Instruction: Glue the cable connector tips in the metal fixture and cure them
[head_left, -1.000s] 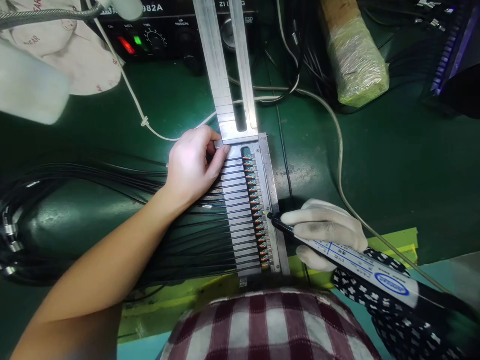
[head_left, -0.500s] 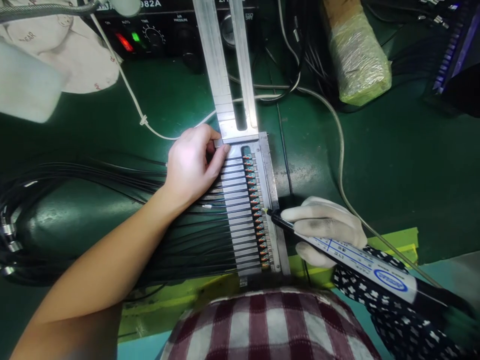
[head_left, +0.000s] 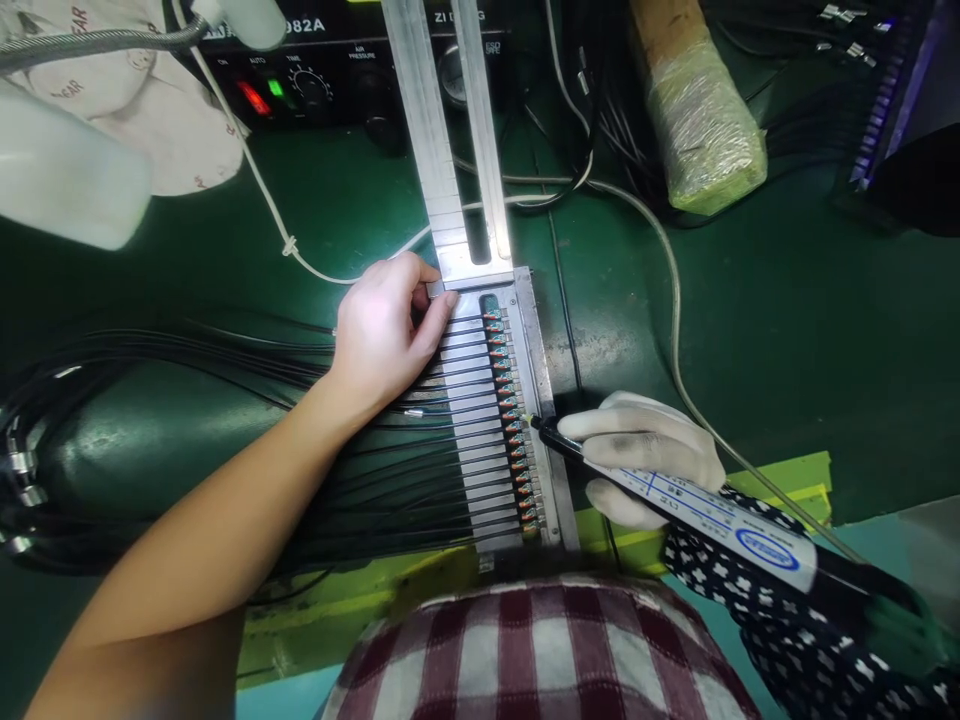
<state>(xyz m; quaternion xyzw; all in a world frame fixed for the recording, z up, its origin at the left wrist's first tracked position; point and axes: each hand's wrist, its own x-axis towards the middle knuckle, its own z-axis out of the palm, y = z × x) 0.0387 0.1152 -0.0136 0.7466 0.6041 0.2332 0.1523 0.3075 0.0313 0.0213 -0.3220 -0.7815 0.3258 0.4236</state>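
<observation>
A metal fixture [head_left: 471, 420] holds a row of black cables side by side, their stripped coloured wires ending at small connectors [head_left: 511, 400]. My bare left hand [head_left: 390, 320] pinches the fixture's far left corner between thumb and fingers. In my right hand [head_left: 645, 455], which wears a whitish glove, is a black dispensing syringe [head_left: 731, 535] with a white and blue label. It lies slanted, its thin tip over the connectors around the middle of the row. Whether the tip touches one, I cannot tell.
A slotted metal bar [head_left: 439, 190] extends from the fixture's far end toward a black dispenser controller [head_left: 322, 85] with lit switches. Bundled black cables [head_left: 150, 345] lie left. Behind are a plastic-wrapped block [head_left: 709, 140], a pale hose [head_left: 675, 290] and a white bottle-like object [head_left: 75, 170].
The head view has shifted slightly. Both hands keep their grips, and the syringe tip stays at about the same spot along the row.
</observation>
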